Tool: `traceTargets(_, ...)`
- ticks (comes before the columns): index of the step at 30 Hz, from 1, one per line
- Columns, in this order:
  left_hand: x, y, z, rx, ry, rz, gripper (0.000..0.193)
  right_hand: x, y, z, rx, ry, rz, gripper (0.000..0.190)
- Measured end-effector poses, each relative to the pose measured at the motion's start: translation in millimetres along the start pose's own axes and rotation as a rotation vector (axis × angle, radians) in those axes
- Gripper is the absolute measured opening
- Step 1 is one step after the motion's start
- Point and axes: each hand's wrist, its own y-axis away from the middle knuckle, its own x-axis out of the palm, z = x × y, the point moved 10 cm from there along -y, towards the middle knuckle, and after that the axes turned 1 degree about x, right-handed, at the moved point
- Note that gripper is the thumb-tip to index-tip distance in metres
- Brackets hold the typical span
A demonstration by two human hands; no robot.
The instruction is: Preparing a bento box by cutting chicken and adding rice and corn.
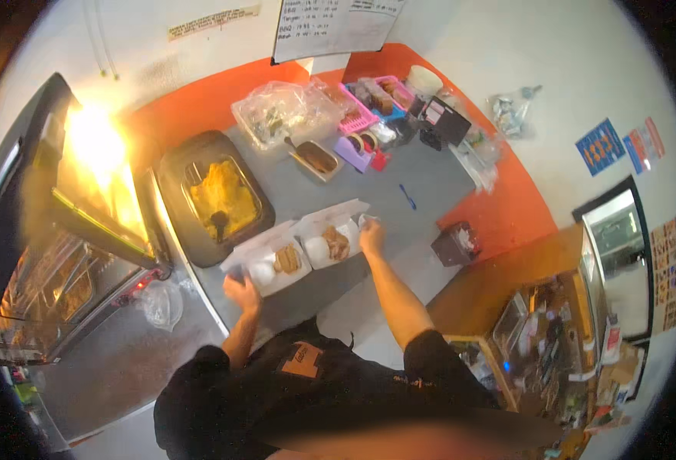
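Observation:
Two white paper food boxes stand side by side with their lids up on the grey counter. The left food box (285, 282) holds a rounded white mound, likely rice, and a piece of brown fried food (288, 259). In the right food box (320, 257) lie a similar white mound and browned, crispy-looking food (336, 242). My left hand (243, 293) grips the left box's outer end. My right hand (372, 236) is closed at the far end of the right box, on its pale corner flap; the fingertips are partly hidden.
Behind the left box sits a dark-rimmed container of yellow food (223, 198) with a utensil. A metal pan of brown sauce or seasoning (319, 161), a tape dispenser (354, 152), a blue pen (407, 196) and pink baskets (361, 118) lie beyond. A lit food warmer (85, 230) stands left.

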Motion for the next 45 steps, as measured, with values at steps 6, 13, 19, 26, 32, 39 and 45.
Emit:
traceTargets(6,55.0,38.4,-171.4,0.188,0.628,0.742,0.038,-6.2,62.5,187.5,-0.557,-0.517,0.839,0.014)
traceTargets(13,72.6,-15.5,-198.4,-0.274,0.849,0.350,0.040,30.8,-21.0,275.1,-0.839,-0.310,1.269,0.018)
traceTargets(19,43.2,4.5,-180.2,-0.391,0.715,0.087,0.041,112.3,-378.0,301.7,-0.739,-0.115,0.265,0.017)
traceTargets(26,76.5,81.8,-177.1,-0.586,0.656,-0.086,0.037,293.2,-337.3,272.9,-0.998,0.581,0.966,0.028)
traceTargets(32,119.1,107.7,-181.5,-0.674,0.660,-0.100,0.036,325.3,-312.2,272.7,-1.041,0.251,1.129,0.031)
traceTargets(39,131.6,96.4,-196.9,-0.612,0.624,-0.011,0.035,341.0,-331.6,256.7,-0.715,-0.149,1.201,0.027)
traceTargets(45,107.3,113.5,-182.6,-0.604,0.626,-0.079,0.034,336.9,-361.7,232.5,-0.390,-0.274,1.005,0.039)
